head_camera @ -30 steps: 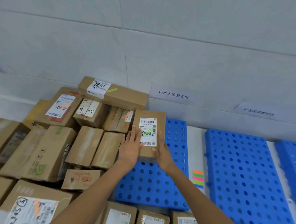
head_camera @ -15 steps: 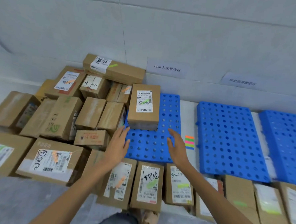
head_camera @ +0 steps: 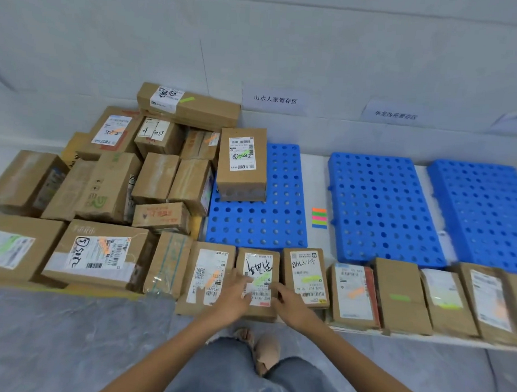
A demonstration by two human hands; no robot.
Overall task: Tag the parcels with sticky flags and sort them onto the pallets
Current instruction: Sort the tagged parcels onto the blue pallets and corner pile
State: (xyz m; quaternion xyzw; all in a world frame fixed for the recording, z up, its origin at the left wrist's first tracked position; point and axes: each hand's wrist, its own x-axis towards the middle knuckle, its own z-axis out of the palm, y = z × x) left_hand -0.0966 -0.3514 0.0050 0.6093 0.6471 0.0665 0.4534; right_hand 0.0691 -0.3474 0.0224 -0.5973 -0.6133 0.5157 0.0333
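— Where is the parcel [head_camera: 257,272]?
— Front row, just before the left pallet [head_camera: 258,228], packed between neighbours [head_camera: 305,277]. The left hand [head_camera: 232,296] lies on its label with fingers straight. The right hand [head_camera: 290,305] reaches the gap at its right side, and its grip is unclear.
— How should the person lift it?
— Probably hook both sides low, raise it straight up, and keep thumbs off the green flag [head_camera: 261,281].

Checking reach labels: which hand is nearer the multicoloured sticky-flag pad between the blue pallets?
Right. The right hand lies below-left of the multicoloured sticky-flag pad; the left hand lies farther left.
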